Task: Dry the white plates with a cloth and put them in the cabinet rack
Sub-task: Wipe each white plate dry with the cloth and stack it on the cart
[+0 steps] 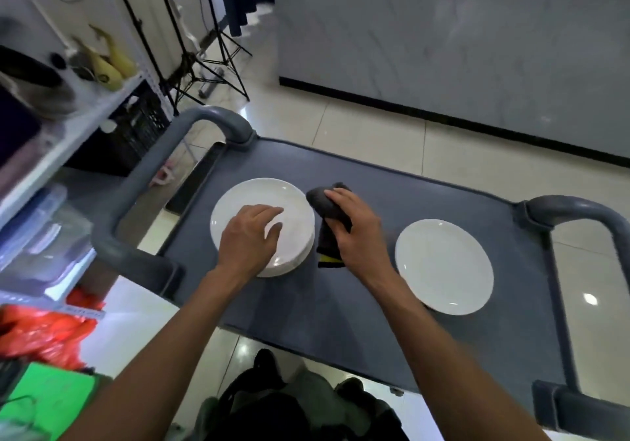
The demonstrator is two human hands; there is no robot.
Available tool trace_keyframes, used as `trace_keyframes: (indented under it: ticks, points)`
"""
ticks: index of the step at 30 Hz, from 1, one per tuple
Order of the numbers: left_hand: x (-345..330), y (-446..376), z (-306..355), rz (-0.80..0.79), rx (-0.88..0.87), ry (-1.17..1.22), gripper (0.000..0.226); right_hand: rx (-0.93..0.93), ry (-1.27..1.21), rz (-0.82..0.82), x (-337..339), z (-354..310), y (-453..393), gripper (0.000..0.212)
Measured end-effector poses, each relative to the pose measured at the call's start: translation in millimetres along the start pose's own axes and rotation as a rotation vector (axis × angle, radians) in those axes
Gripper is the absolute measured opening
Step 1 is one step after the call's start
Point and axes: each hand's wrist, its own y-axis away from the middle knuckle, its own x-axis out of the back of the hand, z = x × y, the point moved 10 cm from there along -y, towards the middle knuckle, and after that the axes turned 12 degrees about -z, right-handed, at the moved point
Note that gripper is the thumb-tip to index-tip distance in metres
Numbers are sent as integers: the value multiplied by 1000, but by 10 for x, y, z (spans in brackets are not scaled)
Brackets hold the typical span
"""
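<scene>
Flanking your hands: plate stack [289, 198] left, single plate [443, 266] right. Left hand [250, 236] fingers spread loosely on the stack; right hand [354, 229] fingers curl around the dark cloth [325, 208].

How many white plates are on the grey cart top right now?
At least 2: a single round white plate at right, and a stack of white plates under the left hand; the stack's count is unclear.

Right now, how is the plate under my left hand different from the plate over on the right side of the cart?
The left plate tops a stack of plates; the right plate lies alone on the cart top. The left hand rests on the left plate; nothing touches the right plate. The dark cloth, gripped by the right hand, sits right beside the left plate, farther from the right one. Both are round, white and face up.
</scene>
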Motion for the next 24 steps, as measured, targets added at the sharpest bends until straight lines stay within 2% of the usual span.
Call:
trace_keyframes:
  ticks: [6, 12, 17, 24]
  points:
    - [290, 41, -888, 53, 221, 92, 33, 52, 2, -112, -614, -530, -461, 43]
    - [176, 180, -1530, -47, 490, 298, 34, 58, 36, -193, -1149, -727, -700, 41]
    - [93, 206, -1577, -46, 494, 433, 27, -41, 123, -222, -1419, -633, -710, 42]
    - [95, 192, -1575, -33, 486, 386, 22, -141, 300, -286, -1612, -521, -631, 44]
